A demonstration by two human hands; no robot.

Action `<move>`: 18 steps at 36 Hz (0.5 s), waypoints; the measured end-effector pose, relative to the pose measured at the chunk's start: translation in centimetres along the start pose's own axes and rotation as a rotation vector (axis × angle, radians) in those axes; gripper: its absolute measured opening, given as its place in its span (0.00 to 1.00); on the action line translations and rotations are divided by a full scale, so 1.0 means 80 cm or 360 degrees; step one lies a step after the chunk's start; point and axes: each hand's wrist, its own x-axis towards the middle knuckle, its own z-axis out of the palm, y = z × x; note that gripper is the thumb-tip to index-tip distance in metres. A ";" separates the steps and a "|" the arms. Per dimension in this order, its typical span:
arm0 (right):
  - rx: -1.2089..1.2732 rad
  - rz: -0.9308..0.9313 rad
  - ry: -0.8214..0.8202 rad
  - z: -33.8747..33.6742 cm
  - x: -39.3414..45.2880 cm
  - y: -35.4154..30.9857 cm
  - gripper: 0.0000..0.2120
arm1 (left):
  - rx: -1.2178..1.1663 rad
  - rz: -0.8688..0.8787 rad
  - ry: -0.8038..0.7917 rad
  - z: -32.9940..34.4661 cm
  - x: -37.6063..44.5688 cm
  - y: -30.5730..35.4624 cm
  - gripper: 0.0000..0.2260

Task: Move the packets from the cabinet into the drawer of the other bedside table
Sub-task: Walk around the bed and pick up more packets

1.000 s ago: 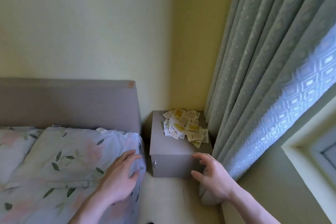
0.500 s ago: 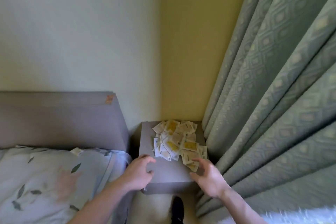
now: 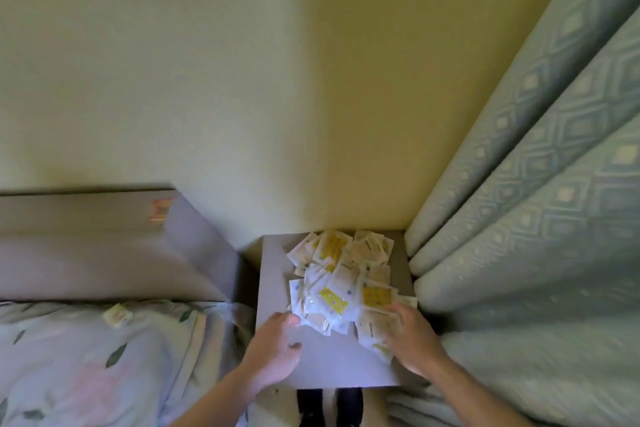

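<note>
Your left hand (image 3: 273,350) reaches the near-left edge of the packets (image 3: 343,284), fingers loosely curled and touching the nearest one. Your right hand (image 3: 412,336) lies spread on the pile's near-right edge. The packets cover the bedside table (image 3: 273,263) top toward the curtain (image 3: 519,218); its left strip and front edge are bare.

The packets (image 3: 341,284) lie in a loose, overlapping heap on the flat grey top of the cabinet (image 3: 332,366), toward its back and right side. They are small, flat, white squares, several with yellow faces. The nearest ones reach toward the cabinet's middle.
</note>
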 end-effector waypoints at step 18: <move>-0.0232 -0.0114 0.0191 0.104 0.190 0.087 0.23 | -0.0259 -0.0197 0.0576 0.124 0.231 -0.016 0.18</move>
